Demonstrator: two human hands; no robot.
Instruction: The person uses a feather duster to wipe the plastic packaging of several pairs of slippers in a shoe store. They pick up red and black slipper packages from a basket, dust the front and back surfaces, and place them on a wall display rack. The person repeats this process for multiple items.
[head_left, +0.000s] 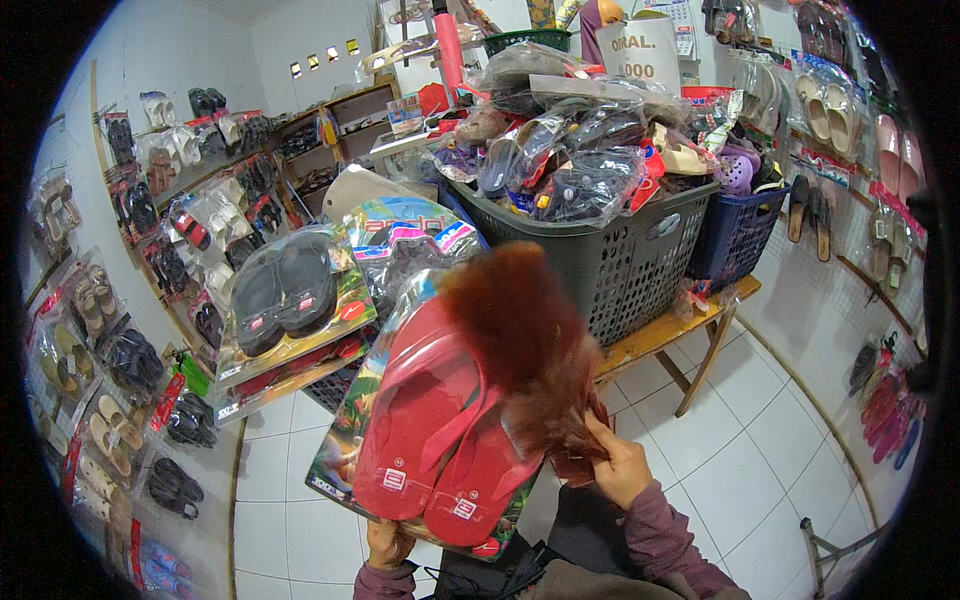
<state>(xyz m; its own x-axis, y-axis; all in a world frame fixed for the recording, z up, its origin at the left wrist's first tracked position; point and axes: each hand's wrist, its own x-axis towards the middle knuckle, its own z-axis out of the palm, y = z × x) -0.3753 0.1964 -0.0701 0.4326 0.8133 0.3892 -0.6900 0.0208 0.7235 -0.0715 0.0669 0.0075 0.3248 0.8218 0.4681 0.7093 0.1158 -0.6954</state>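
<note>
A pair of red flip-flops (412, 405), wrapped in clear plastic on a printed card, is tilted up before me. My left hand (390, 541) grips its bottom edge, the fingers partly hidden behind it. In my right hand (621, 463) is a reddish-brown feather duster (525, 322), blurred, its feathers lying over the upper right of the package. Beyond, a packaged pair of black flip-flops (281, 292) rests on a stack of similar packages at the left.
A dark grey plastic basket (637, 262) heaped with bagged footwear stands on a wooden bench (694, 322), beside a blue basket (742, 232). Bagged sandals hang on wall racks at both sides. A metal stand leg (821, 555) is at the lower right.
</note>
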